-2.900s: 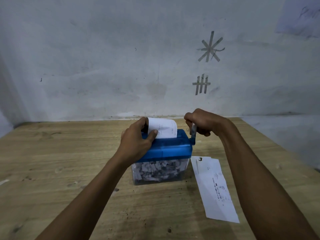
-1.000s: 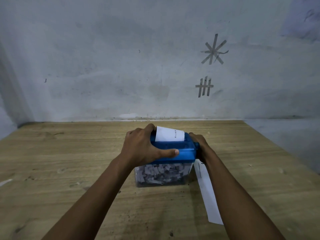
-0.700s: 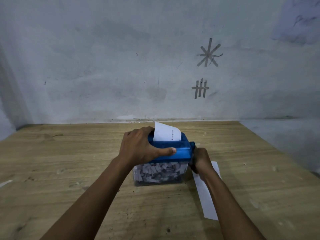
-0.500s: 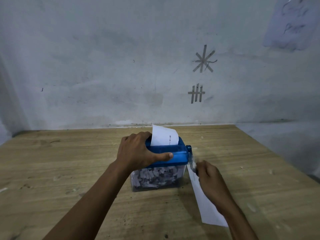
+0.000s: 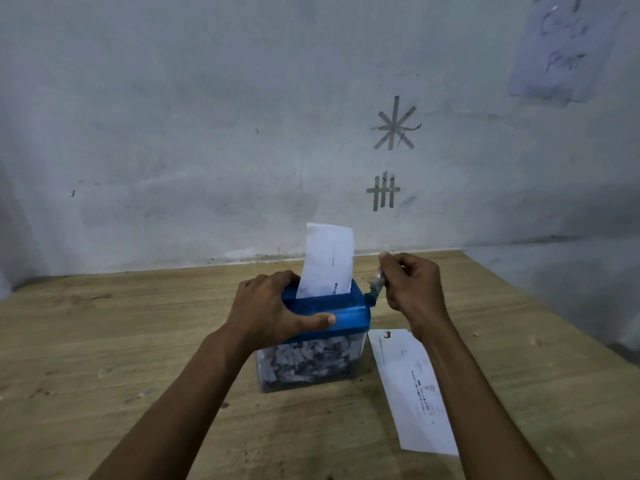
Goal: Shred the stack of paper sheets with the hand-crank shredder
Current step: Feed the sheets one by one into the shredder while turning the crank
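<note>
Dim, perhaps overhead light; blurred edges

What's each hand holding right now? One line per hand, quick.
Left hand: gripping the blue shredder lid, thumb across its front.
Right hand: closed around the crank handle.

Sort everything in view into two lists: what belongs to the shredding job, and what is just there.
Job: blue shredder, gripped by the left hand; its crank, held by the right hand; sheet standing in the slot; paper stack on the table; shreds already cut.
Not part of it: tape marks on the wall; handwritten note on the wall.
</note>
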`<state>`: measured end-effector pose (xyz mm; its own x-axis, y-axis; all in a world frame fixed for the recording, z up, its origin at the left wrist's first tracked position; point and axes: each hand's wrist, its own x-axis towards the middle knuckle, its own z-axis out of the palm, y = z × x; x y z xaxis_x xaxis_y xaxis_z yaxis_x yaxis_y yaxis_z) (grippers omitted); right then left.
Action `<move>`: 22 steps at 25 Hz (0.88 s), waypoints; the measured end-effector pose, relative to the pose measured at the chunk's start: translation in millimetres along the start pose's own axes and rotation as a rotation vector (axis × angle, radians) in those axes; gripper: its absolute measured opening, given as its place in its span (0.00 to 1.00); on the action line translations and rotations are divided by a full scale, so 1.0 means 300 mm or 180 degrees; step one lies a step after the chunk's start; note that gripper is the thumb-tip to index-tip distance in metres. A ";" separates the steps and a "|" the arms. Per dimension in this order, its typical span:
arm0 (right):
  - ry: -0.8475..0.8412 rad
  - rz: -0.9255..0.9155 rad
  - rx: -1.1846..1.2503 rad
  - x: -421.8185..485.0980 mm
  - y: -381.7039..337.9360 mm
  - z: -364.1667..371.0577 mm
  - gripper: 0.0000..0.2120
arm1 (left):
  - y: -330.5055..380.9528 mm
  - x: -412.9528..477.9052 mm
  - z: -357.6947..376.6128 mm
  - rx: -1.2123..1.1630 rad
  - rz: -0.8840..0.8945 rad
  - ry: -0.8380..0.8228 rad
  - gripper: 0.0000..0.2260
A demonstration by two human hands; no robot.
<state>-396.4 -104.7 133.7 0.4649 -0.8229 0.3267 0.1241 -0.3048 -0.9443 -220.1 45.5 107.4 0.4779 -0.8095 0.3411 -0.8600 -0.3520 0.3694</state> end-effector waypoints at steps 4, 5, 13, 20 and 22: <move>0.0145 0.0101 -0.0329 0.090 -0.002 0.046 0.19 | 0.006 0.005 0.002 -0.0139 0.0065 -0.0005 0.48; 0.0101 0.0291 -0.0376 0.124 0.008 0.062 0.20 | 0.006 0.003 -0.001 -0.0142 0.0069 0.0008 0.47; -0.0598 0.1824 -0.0538 0.144 0.225 0.083 0.07 | 0.004 0.013 0.003 0.0445 0.0223 0.0094 0.46; -0.0454 0.1220 -0.1107 -0.074 0.250 0.022 0.18 | 0.030 -0.004 -0.002 0.0821 0.0133 0.0032 0.47; -0.0435 0.0833 -0.1290 -0.140 0.205 -0.028 0.21 | 0.032 -0.004 0.002 0.0795 0.0094 0.0007 0.49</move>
<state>-415.7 -93.0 62.2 0.5489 -0.8346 0.0473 -0.3498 -0.2807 -0.8938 -228.9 42.8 110.1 0.4520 -0.8203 0.3505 -0.8910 -0.4337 0.1343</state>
